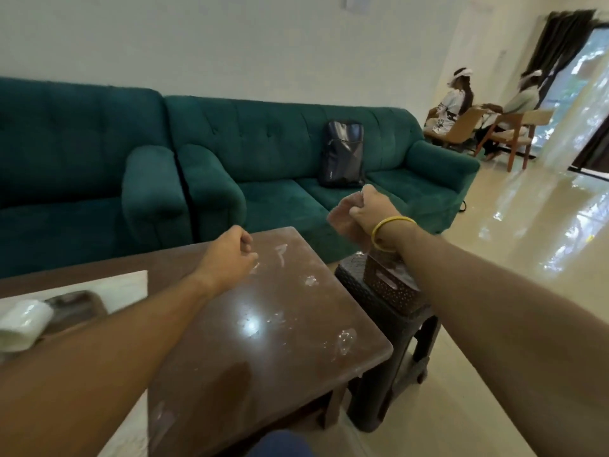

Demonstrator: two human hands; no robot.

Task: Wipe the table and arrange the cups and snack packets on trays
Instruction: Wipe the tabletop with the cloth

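Note:
The brown wooden table (296, 357) has wet smears and spills on its glossy top. My left hand (230, 255) hovers over the far part of the table with its fingers curled closed and nothing in it. My right hand (369, 209) is raised past the table's right edge, shut on a pinkish cloth (342, 219); a yellow bangle sits on that wrist. At the left edge, a white cup (23, 321) lies on its side on a brown tray (82, 308), which rests on a white mat (125, 285).
A dark stool (389, 351) beside the table's right edge carries a brown perforated basket (389, 285). Green sofas (263, 153) stand behind, with a dark backpack (344, 156) on one. Two people sit on wooden chairs far right. The shiny floor (527, 242) stretches to the right.

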